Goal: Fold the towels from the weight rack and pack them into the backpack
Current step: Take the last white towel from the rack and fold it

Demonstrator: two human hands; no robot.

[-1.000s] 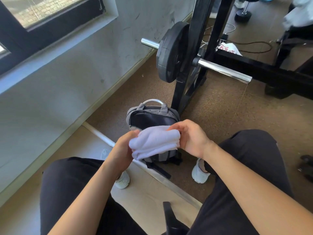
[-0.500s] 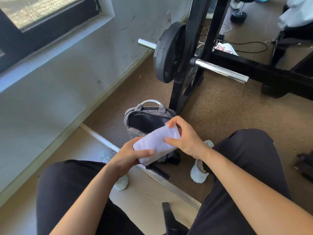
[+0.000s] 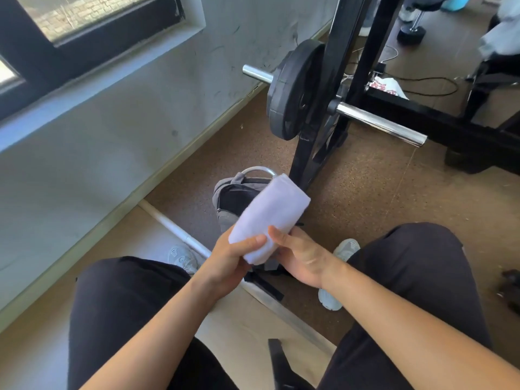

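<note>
Folded towel (image 3: 270, 218) tilted over open backpack (image 3: 229, 198). Left hand (image 3: 225, 266) fingers clamped round its lower end, thumb on top. Right hand (image 3: 304, 254) fingers touch its side; grip unclear.

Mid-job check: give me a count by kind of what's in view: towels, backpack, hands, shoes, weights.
Folded white towel: 1
Pale cloth at top right, maybe a towel: 1
Backpack: 1
Hands holding the towel, left hand and right hand: 2
Shoes: 2
Weight plate: 1
Dumbbell: 1
Total: 9
</note>
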